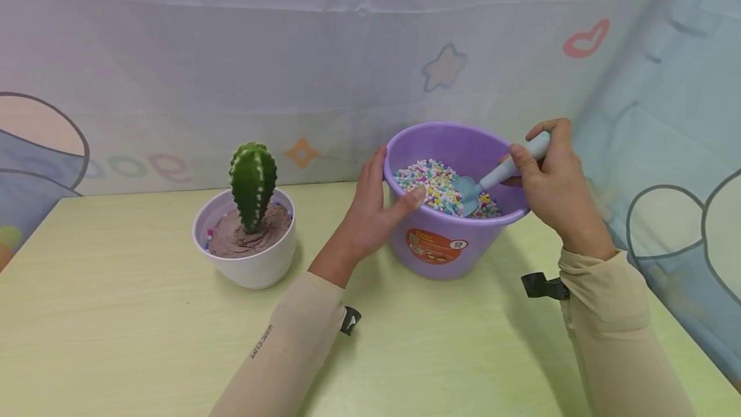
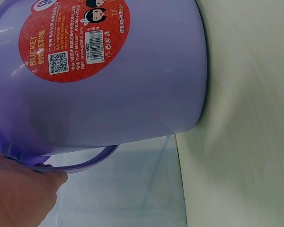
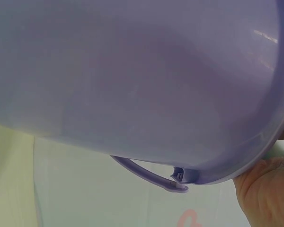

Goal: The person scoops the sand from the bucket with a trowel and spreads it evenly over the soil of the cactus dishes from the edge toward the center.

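A purple bucket [image 1: 444,241] stands on the table, part-filled with small multicoloured pellets [image 1: 425,179]. My left hand [image 1: 372,208] grips the bucket's left rim, thumb over the front edge and fingers along the outer side. In the left wrist view that hand [image 2: 19,194] is beside the bucket's handle [image 2: 90,161]. With my right hand [image 1: 552,179] I hold a light-blue toy shovel [image 1: 494,174] by its handle over the right rim. The shovel's blade rests among the pellets, its tip partly hidden. The right wrist view shows mostly the bucket's side [image 3: 132,85], with part of my right hand [image 3: 270,189].
Left of the bucket, a white pot [image 1: 257,267] holds a green cactus [image 1: 253,185] set in brownish clay-like filling [image 1: 240,241]. A printed cloth [image 1: 347,69] hangs behind the pale yellow-green table [image 1: 116,314]. Another blue cloth [image 1: 683,147] borders the right side.
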Motion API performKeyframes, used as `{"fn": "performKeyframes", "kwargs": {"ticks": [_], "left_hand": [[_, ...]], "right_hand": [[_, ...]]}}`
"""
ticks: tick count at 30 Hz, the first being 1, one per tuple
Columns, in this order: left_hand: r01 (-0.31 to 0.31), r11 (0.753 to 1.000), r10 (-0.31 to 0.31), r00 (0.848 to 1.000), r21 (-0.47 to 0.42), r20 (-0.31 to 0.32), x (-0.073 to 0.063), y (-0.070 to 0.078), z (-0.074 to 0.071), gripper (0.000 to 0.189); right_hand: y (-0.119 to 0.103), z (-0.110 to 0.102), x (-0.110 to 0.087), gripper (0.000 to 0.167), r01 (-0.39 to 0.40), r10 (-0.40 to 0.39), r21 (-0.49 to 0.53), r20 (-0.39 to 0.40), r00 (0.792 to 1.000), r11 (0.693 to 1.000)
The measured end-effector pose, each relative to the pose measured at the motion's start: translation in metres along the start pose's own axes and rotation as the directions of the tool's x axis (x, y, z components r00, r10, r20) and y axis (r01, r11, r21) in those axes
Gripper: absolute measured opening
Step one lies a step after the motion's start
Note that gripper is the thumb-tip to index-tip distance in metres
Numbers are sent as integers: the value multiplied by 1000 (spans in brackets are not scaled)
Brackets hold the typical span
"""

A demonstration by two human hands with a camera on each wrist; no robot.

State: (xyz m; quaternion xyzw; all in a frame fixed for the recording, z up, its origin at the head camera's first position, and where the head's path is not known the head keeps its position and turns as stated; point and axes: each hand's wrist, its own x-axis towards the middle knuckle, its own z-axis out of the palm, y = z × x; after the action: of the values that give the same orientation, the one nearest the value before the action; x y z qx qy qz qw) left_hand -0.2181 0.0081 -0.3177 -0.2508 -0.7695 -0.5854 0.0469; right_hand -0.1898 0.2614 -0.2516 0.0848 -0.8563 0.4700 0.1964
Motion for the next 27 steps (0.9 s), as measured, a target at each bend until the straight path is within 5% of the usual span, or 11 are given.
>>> {"fn": "performKeyframes", "kwargs": {"ticks": [27], "left_hand": [[4, 1000, -4, 1000, 10, -7, 1, 0, 0, 95]], "right_hand": [[-1, -1, 0, 25, 2, -2, 13, 11, 1000, 1000]]}}
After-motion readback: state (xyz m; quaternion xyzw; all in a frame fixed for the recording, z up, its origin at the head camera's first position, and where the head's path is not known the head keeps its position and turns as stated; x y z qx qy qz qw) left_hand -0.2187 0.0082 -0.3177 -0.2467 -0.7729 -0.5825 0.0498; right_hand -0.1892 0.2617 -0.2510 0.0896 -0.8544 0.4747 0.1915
